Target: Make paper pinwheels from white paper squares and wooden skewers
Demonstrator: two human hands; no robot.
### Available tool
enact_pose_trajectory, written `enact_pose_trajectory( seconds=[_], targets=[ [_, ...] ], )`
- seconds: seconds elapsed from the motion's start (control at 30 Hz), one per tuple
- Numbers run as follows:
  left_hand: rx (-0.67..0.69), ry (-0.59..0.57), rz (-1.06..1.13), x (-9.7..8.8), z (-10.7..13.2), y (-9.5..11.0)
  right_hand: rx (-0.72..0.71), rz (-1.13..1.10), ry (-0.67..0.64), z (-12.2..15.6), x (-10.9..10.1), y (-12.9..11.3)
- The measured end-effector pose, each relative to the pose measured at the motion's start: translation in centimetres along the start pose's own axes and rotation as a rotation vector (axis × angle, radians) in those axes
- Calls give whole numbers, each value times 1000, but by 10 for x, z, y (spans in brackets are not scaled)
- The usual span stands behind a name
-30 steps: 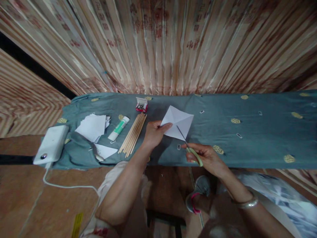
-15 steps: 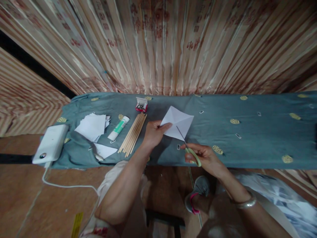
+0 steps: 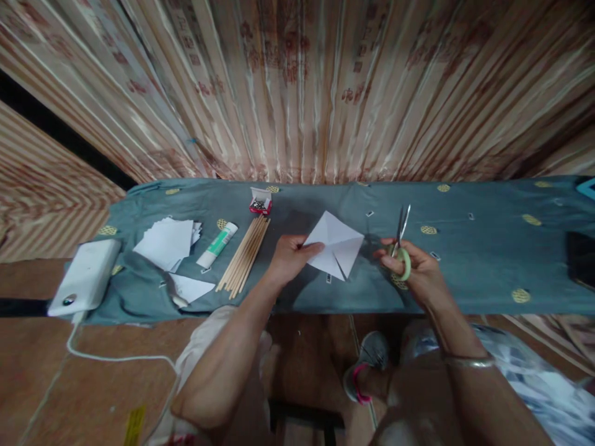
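My left hand (image 3: 290,255) pinches the left corner of a creased white paper square (image 3: 335,243) held just above a blue-grey cloth-covered table (image 3: 465,272). The square shows a short slit at its lower corner. To the right of the paper, my right hand (image 3: 411,266) is closed round the pale green handles of a pair of scissors (image 3: 400,238). Their blades point up and away, slightly apart, clear of the paper.
Left of my hands lie a bundle of wooden sticks (image 3: 244,253), a green-and-white glue stick (image 3: 216,244), a small red box of pins (image 3: 260,201), a stack of white paper squares (image 3: 166,243), a folded paper piece (image 3: 190,288) and a white device (image 3: 84,277) with a cable. A dark object (image 3: 581,257) sits far right.
My right hand has pulled the scissors out of the paper, swung them to the right and turned the blades upward. The paper now shows a slit. My left hand kept its hold.
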State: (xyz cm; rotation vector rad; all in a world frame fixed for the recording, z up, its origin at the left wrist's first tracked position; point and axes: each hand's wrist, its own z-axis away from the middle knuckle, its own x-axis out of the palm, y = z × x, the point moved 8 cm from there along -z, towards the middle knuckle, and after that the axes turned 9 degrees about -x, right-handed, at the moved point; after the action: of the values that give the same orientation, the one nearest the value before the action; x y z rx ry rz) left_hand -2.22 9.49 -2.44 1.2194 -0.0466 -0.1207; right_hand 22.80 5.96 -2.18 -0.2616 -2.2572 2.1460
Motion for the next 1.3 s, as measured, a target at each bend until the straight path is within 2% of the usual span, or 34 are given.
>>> enact_pose_trajectory(
  seconds=[0.07,0.13,0.2,0.3,0.4,0.47,0.53,0.63,0.7,0.77,0.83,1.03,1.17,1.3],
  targets=[
    [19,-100,-117,18,3,-5,-40,0,-2,-3,2,-6],
    [32,-169,-204,31,5,-11,-38,14,-96,-3,14,-9],
    [35,-200,-247,38,6,-16,-22,31,-191,-1,25,-9],
    [-15,-209,-181,39,4,-21,-5,16,-232,-2,35,-8],
    [-30,-133,49,31,-1,-17,3,-41,-162,-5,38,-6],
    [13,-43,215,24,-2,-12,-10,-89,-51,-8,36,-7],
    [41,-3,340,23,0,-12,-40,-127,73,-9,34,-8],
    [66,-75,357,40,6,-14,-82,-127,164,-9,37,-7],
    [77,-131,283,54,12,-16,-105,-95,164,-8,41,-6],
    [51,-132,260,60,14,-21,-110,-90,147,-7,47,-5],
    [17,-100,298,59,14,-25,-85,-135,143,-5,52,-3],
    [-103,62,368,41,10,-37,45,-329,111,1,65,7],
    [-147,95,366,38,13,-37,68,-332,64,3,66,10],
    [-128,119,399,31,12,-30,36,-289,-45,9,69,7]
  ],
)
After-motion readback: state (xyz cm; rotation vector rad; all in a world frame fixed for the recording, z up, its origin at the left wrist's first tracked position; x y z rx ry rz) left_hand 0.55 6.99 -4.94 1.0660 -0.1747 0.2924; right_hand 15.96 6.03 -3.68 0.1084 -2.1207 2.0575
